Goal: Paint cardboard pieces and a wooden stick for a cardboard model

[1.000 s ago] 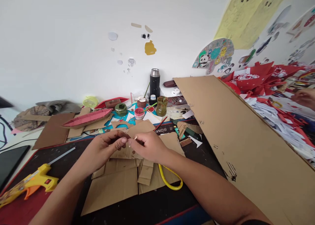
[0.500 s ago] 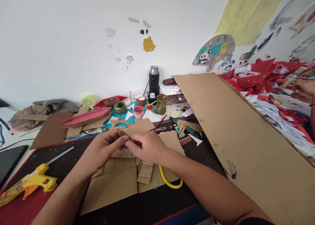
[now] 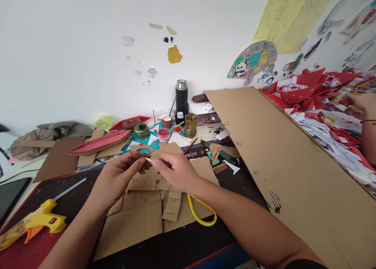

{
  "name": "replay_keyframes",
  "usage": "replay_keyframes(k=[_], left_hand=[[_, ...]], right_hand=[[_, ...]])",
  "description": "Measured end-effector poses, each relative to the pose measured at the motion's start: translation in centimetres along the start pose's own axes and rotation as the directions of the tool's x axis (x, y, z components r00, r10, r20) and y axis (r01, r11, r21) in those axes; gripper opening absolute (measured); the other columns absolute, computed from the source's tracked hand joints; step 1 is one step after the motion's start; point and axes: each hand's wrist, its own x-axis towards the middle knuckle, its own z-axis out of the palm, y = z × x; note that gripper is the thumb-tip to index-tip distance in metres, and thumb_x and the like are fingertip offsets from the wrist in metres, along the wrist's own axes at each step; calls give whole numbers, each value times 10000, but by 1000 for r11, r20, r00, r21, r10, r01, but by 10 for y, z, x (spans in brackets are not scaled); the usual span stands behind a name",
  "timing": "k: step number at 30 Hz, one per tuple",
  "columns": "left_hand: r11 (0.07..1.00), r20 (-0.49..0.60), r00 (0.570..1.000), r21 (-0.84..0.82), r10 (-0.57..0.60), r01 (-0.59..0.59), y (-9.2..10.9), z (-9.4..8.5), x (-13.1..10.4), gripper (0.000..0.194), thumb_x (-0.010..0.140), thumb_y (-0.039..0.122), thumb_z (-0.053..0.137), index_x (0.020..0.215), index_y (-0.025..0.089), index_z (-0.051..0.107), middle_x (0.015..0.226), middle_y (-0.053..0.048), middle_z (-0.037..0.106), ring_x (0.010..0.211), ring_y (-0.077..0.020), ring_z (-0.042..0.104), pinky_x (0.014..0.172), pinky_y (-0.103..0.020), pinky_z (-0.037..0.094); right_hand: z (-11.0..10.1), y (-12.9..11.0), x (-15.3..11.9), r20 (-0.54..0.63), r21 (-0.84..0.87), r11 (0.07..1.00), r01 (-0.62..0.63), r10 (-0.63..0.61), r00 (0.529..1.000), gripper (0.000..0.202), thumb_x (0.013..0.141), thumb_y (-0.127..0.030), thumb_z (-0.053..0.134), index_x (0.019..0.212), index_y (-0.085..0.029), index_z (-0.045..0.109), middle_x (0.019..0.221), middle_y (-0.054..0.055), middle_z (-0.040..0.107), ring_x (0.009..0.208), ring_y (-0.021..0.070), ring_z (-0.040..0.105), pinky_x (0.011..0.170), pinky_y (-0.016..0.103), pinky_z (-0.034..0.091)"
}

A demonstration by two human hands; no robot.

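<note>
My left hand (image 3: 122,177) and my right hand (image 3: 178,171) meet above the cardboard pieces (image 3: 132,222), both closed in a pinch. A small pale strip (image 3: 148,159) shows between the fingertips, an end in each hand; its exact kind is too small to tell. Smudges of dark paint mark the left fingers. Below the hands lies a stained piece of cardboard (image 3: 147,181), with a folded cardboard strip (image 3: 172,206) next to it. A yellow tube loop (image 3: 202,222) rests under my right forearm.
A yellow glue gun (image 3: 44,218) lies at left. A red-lined cardboard boat (image 3: 101,142), paint jars (image 3: 142,130) and a black flask (image 3: 181,96) stand toward the wall. A big cardboard sheet (image 3: 282,159) slants along the right. Beyond it, another person's hand (image 3: 357,104) is near red and white paper.
My fingertips have drawn slightly apart, so the pale strip between them now shows more clearly. The view has shifted slightly.
</note>
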Motion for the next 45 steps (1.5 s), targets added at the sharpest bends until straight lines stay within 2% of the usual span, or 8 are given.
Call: replay_keyframes(k=[4,7,16,24,30,35,39,45], left_hand=[[970,-33,997,236,75,-65,-2,1,-3,400,903,640,751,1038,283,871,887,-60,880,809,-278,812,794,-375,659],[920,25,990,367,139,-139,-1,3,-4,378,941,613,673,1032,302,867,936,-53,900,844,-288,843,864,-387,663],[880,39,990,455,134,-137,5,6,-7,396,958,592,604,1078,286,825,859,-39,892,788,-275,853,805,-364,667],[999,-28,999,30,28,-27,10,4,-8,444,874,668,825,977,236,843,832,-74,856,747,-264,788,764,-398,676],[975,-42,998,-216,44,-52,2,7,-4,436,762,618,986,803,218,819,815,-56,799,694,-200,714,689,-341,637],[892,-88,996,-451,-24,-19,2,11,-1,400,794,537,996,934,228,784,901,-19,790,782,-192,741,659,-292,638],[858,-124,991,-514,-47,-23,5,5,2,369,879,508,935,970,235,704,1059,-50,860,946,-243,807,733,-318,664],[876,-40,998,-481,-39,15,0,4,1,336,913,511,909,995,243,725,751,29,743,636,-148,660,575,-271,515]], right_hand=[[-1,-1,0,-28,14,1000,7,-7,1000,452,1098,-540,603,802,-206,674,648,-31,577,654,149,550,624,279,369],[-2,-1,0,-42,-15,1000,-3,3,999,452,1101,-536,601,803,-205,678,640,-33,567,657,149,549,622,278,363],[0,1,-1,-13,62,994,-90,91,996,467,1121,-573,597,829,-215,661,597,-42,541,610,153,574,568,256,375],[-1,-1,4,68,254,948,-193,181,981,427,1154,-490,592,818,-227,603,506,-89,487,412,109,490,460,225,391],[-1,-6,1,114,236,955,-180,157,981,435,1157,-497,598,831,-211,633,555,-75,535,433,95,507,465,216,389],[-1,-10,-1,215,261,935,-241,188,959,412,1167,-445,599,837,-203,649,507,-84,524,433,96,494,470,211,390],[-1,-8,0,190,272,929,-251,204,960,391,1166,-419,601,850,-196,664,522,-85,543,422,91,489,465,211,383],[0,-5,1,129,294,931,-218,188,974,351,1155,-439,619,899,-203,662,523,-94,540,416,93,487,470,210,391]])
